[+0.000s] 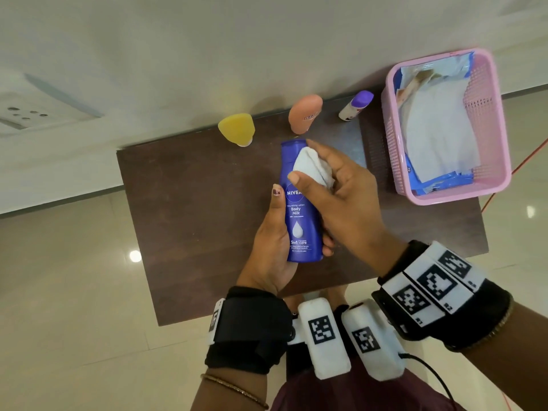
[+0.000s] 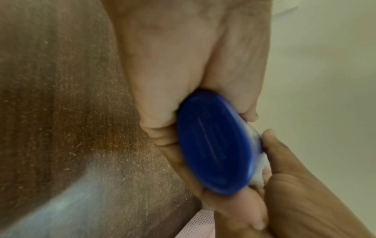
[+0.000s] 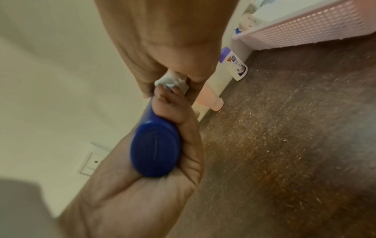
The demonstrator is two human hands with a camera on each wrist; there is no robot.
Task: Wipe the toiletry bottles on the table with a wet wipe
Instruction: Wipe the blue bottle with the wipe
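Observation:
My left hand (image 1: 274, 241) grips a blue Nivea lotion bottle (image 1: 301, 215) round its lower half, held above the dark wooden table (image 1: 192, 203). My right hand (image 1: 335, 188) pinches a folded white wet wipe (image 1: 311, 167) and presses it against the bottle's upper part. The left wrist view shows the bottle's blue base (image 2: 215, 145) in my palm, and the right wrist view shows the same base (image 3: 155, 149) with the wipe (image 3: 173, 82) above it. A yellow bottle (image 1: 237, 129), an orange bottle (image 1: 305, 114) and a white roll-on with a purple cap (image 1: 355, 105) stand along the table's far edge.
A pink perforated basket (image 1: 486, 185) at the table's right end holds an opened blue wipe pack (image 1: 433, 126) with white wipes showing. A wall with a switch plate (image 1: 26, 111) runs behind the table. Tiled floor surrounds it.

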